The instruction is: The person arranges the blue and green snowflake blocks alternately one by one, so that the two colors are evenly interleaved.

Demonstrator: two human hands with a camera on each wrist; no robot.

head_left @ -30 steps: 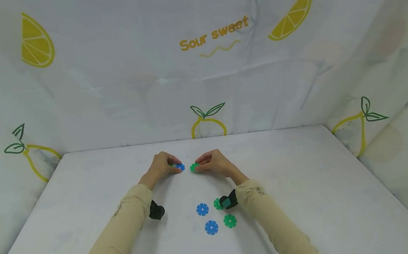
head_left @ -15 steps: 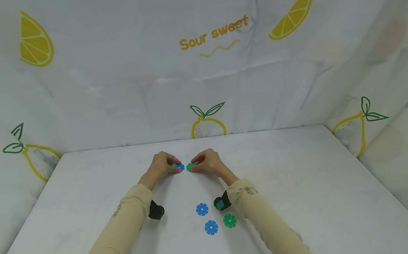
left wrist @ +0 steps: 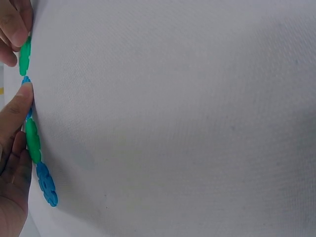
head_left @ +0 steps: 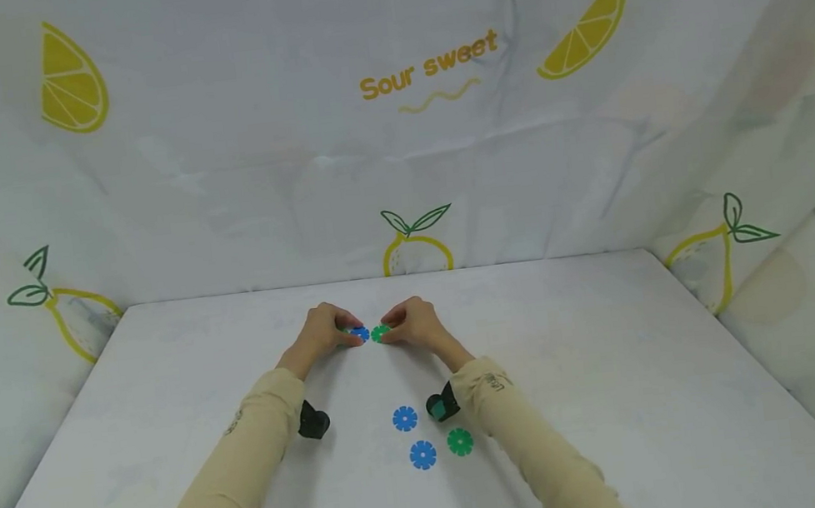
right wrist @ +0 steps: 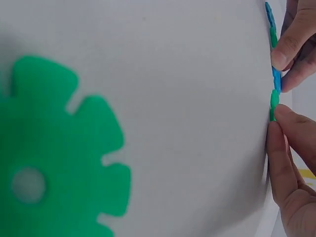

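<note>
My left hand (head_left: 320,331) pinches a blue notched building disc (head_left: 360,335) between thumb and fingers near the back of the table. In the left wrist view this disc forms a line with a green disc (left wrist: 33,140) and another blue disc (left wrist: 47,185), edge to edge, running past the fingers. Facing it, my right hand (head_left: 419,324) pinches a green disc (head_left: 380,333) by its outer side. In the right wrist view the rim of this green disc (right wrist: 274,98) lies right at the blue disc's lower edge. The fingertips cover parts of both discs.
Two blue discs (head_left: 404,418) and a green disc (head_left: 461,441) lie on the white table (head_left: 583,402) between the forearms. Another green disc (right wrist: 64,148) looms close in the right wrist view. Black wrist cameras (head_left: 312,421) hang below both wrists. A lemon-print cloth (head_left: 256,179) stands behind.
The right hand has moved left with its green disc, closing most of the space to the blue disc. Its wrist camera now covers the loose green disc behind it. The left hand stays put.
</note>
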